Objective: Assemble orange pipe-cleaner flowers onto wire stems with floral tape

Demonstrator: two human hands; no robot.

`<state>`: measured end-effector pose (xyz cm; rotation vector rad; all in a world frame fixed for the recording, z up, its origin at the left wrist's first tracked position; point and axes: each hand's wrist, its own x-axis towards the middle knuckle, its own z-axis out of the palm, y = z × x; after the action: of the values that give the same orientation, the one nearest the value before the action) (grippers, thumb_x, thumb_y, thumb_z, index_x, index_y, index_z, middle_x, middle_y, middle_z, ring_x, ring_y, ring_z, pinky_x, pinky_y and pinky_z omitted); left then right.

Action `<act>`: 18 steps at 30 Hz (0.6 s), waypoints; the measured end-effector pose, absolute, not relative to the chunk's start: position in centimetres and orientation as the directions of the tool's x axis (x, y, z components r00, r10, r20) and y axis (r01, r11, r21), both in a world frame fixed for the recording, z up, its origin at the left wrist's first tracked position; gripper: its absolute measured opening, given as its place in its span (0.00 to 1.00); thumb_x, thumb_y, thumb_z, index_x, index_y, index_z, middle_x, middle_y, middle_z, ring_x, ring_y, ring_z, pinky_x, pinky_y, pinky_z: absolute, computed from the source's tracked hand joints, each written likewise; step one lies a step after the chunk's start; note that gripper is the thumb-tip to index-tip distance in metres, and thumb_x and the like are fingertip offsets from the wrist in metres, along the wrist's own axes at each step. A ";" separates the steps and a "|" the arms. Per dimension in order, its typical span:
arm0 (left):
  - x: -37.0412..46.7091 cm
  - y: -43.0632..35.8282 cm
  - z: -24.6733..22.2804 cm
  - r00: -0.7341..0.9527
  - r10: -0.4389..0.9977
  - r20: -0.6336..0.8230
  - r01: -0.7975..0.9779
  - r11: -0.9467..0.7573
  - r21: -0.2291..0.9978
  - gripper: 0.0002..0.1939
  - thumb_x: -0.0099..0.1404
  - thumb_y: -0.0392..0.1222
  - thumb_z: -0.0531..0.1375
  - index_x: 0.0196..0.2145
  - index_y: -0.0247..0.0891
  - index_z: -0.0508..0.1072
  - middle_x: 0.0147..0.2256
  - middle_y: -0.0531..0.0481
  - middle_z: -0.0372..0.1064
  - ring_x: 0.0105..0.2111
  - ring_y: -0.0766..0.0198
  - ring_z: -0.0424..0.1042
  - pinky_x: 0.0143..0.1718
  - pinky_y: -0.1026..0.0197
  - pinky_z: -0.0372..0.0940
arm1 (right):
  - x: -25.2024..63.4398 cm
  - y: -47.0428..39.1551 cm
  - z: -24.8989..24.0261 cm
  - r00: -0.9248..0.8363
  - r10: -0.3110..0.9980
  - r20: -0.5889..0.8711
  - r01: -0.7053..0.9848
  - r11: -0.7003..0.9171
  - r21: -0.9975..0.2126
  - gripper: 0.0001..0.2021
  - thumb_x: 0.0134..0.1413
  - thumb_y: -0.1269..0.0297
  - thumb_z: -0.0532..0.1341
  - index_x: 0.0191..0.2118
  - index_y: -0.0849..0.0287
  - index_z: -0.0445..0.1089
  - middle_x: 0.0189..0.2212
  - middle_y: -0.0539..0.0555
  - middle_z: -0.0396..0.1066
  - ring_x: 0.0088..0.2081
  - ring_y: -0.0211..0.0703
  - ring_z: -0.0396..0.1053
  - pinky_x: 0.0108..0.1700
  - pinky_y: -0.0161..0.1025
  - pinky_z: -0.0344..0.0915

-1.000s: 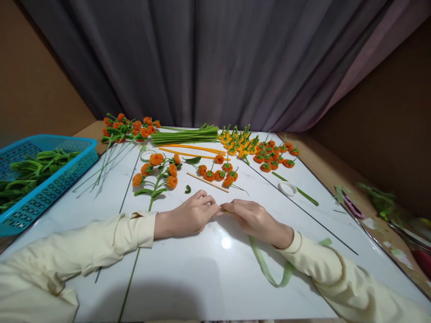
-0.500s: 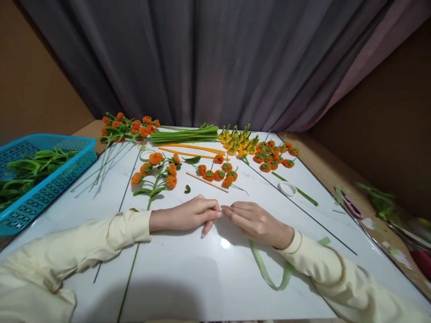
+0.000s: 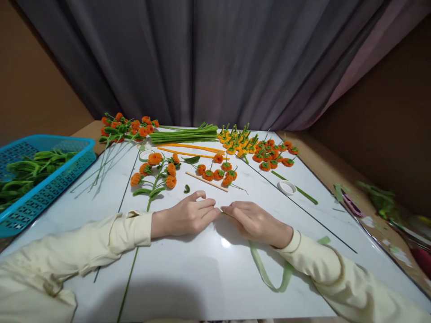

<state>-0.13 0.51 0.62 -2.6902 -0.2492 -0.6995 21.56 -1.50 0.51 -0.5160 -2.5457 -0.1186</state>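
Observation:
Over the white table, my left hand (image 3: 188,215) is closed in a pinch, knuckles bent, its fingertips almost meeting those of my right hand (image 3: 257,223). What the left fingers hold, if anything, is hidden. My right hand is pinched on pale green tape (image 3: 258,262), whose tail loops out below the palm and under the wrist. A sliver of green shows between the two sets of fingertips. Beyond my left hand lies a stem with orange fuzzy pumpkin-like blooms (image 3: 155,158) and green leaves, its stalk passing beneath my left forearm. A small curled green piece (image 3: 186,189) rests nearby.
On the left stands a blue basket (image 3: 50,187) of green leaves. Green pipe-cleaner stems (image 3: 185,135), yellow blooms (image 3: 237,142) and orange blooms (image 3: 274,154) lie at the back. A wooden stick (image 3: 207,181), a white tape roll (image 3: 287,187) and pink-handled scissors (image 3: 352,206) lie closer.
My left hand has turned, its index finger lifting and the lower fingers curling in. My right hand stays almost in place, and the tape loop has barely shifted.

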 end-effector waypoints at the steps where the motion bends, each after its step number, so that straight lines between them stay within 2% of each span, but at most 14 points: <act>1: -0.1 0.5 0.6 0.867 0.083 0.492 0.249 -0.926 -0.283 0.09 0.67 0.27 0.48 0.34 0.31 0.66 0.27 0.46 0.71 0.32 0.62 0.69 0.37 0.58 0.56 | 21.5 -1.5 0.7 -0.795 0.302 0.526 0.383 0.922 0.050 0.10 0.61 0.80 0.44 0.41 0.66 0.59 0.21 0.53 0.62 0.24 0.41 0.59 0.25 0.36 0.59; 3: 0.0 0.4 0.7 0.863 0.133 0.486 0.260 -0.944 -0.203 0.10 0.67 0.27 0.47 0.35 0.30 0.66 0.28 0.45 0.72 0.32 0.63 0.69 0.39 0.58 0.56 | 21.4 -1.5 1.2 -0.825 0.223 0.519 0.359 0.916 0.178 0.10 0.61 0.80 0.44 0.42 0.69 0.60 0.21 0.54 0.63 0.24 0.41 0.60 0.27 0.37 0.61; 5: 0.1 0.4 0.9 0.851 0.256 0.457 0.290 -0.957 -0.003 0.10 0.68 0.29 0.46 0.33 0.32 0.66 0.28 0.47 0.71 0.29 0.64 0.67 0.41 0.57 0.55 | 21.4 -1.5 1.6 -0.858 0.150 0.492 0.313 0.911 0.269 0.09 0.61 0.80 0.45 0.43 0.71 0.60 0.24 0.56 0.66 0.26 0.42 0.62 0.30 0.39 0.64; 8: 0.3 0.6 1.5 0.862 0.411 0.296 0.302 -0.886 0.353 0.13 0.69 0.33 0.47 0.27 0.36 0.63 0.23 0.54 0.68 0.24 0.68 0.61 0.40 0.59 0.54 | 21.4 -1.6 1.9 -0.897 0.080 0.434 0.242 0.912 0.332 0.09 0.62 0.79 0.47 0.41 0.71 0.62 0.27 0.59 0.68 0.29 0.42 0.65 0.34 0.39 0.66; 10: 0.3 0.6 1.9 0.880 0.427 0.209 0.295 -0.835 0.464 0.14 0.69 0.34 0.47 0.25 0.36 0.62 0.22 0.56 0.66 0.24 0.68 0.58 0.39 0.61 0.54 | 21.4 -1.7 1.9 -0.904 0.071 0.422 0.225 0.917 0.329 0.09 0.62 0.79 0.47 0.37 0.70 0.63 0.27 0.58 0.67 0.29 0.42 0.64 0.33 0.39 0.65; 12: 0.3 0.6 2.2 0.882 0.429 0.195 0.299 -0.830 0.472 0.13 0.69 0.35 0.47 0.27 0.37 0.62 0.24 0.55 0.66 0.26 0.67 0.57 0.39 0.61 0.54 | 21.3 -1.8 1.9 -0.899 0.088 0.429 0.233 0.926 0.298 0.10 0.62 0.79 0.47 0.33 0.67 0.63 0.25 0.56 0.66 0.28 0.41 0.63 0.32 0.38 0.64; 14: 0.2 0.5 2.2 0.881 0.420 0.216 0.301 -0.852 0.429 0.10 0.70 0.38 0.49 0.30 0.36 0.63 0.27 0.54 0.67 0.26 0.67 0.58 0.42 0.60 0.54 | 21.3 -1.8 1.8 -0.888 0.119 0.444 0.253 0.933 0.256 0.12 0.62 0.79 0.46 0.30 0.64 0.62 0.24 0.55 0.65 0.27 0.40 0.61 0.31 0.37 0.63; 16: 0.2 0.4 2.1 0.885 0.391 0.254 0.286 -0.886 0.366 0.10 0.70 0.40 0.50 0.31 0.35 0.64 0.28 0.53 0.67 0.25 0.67 0.58 0.44 0.58 0.54 | 21.2 -1.9 1.8 -0.877 0.143 0.459 0.272 0.935 0.227 0.14 0.63 0.79 0.45 0.28 0.62 0.60 0.24 0.54 0.64 0.26 0.40 0.60 0.31 0.37 0.63; 18: 0.2 0.3 1.9 0.892 0.342 0.296 0.268 -0.927 0.264 0.11 0.70 0.38 0.48 0.30 0.35 0.64 0.27 0.52 0.67 0.25 0.67 0.59 0.45 0.57 0.54 | 21.1 -1.9 1.7 -0.868 0.146 0.474 0.280 0.933 0.226 0.13 0.63 0.79 0.45 0.29 0.62 0.60 0.23 0.53 0.63 0.26 0.40 0.59 0.32 0.37 0.63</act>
<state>0.21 0.27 1.89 -3.2664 -0.5334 -0.5772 21.08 -1.87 1.73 -0.3061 -2.6276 -0.3984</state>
